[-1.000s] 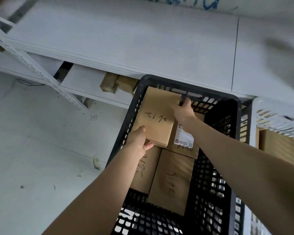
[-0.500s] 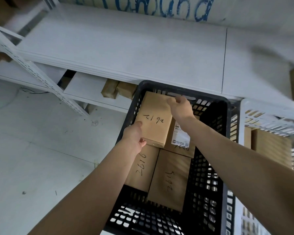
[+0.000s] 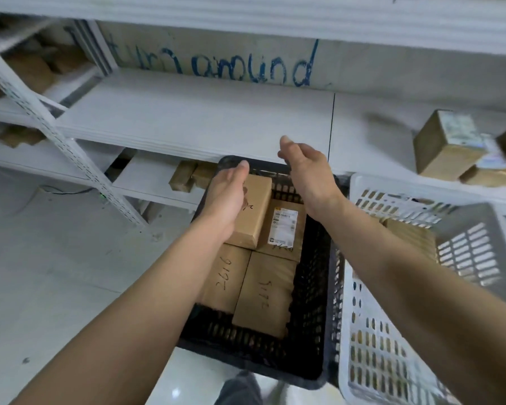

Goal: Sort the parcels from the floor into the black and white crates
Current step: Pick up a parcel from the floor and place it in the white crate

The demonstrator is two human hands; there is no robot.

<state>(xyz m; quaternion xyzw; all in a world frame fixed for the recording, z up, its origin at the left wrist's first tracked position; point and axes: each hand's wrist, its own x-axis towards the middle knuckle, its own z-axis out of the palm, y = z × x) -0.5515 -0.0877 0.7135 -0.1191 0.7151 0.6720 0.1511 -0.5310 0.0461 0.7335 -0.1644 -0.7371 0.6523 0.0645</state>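
A black crate [image 3: 316, 287] stands on the floor below me with several brown cardboard parcels in it. One small parcel [image 3: 253, 211] lies on top of the others at the crate's far left. My left hand [image 3: 228, 197] hovers over that parcel, fingers apart, holding nothing. My right hand [image 3: 307, 173] is raised above the crate's far rim, open and empty. A white crate [image 3: 374, 331] stands right beside the black one, with brown parcels [image 3: 409, 232] visible inside.
A white metal shelf [image 3: 193, 118] runs across in front of the crates, with blue writing on the wall behind it. Brown boxes [image 3: 447, 144] sit on the shelf at the right. More boxes [image 3: 187, 176] lie under the shelf. The pale floor [image 3: 56, 258] stretches to the left.
Both hands have let go of the small parcel, which now rests on the others in the black crate. The hands have lifted upward and the view has tilted up.
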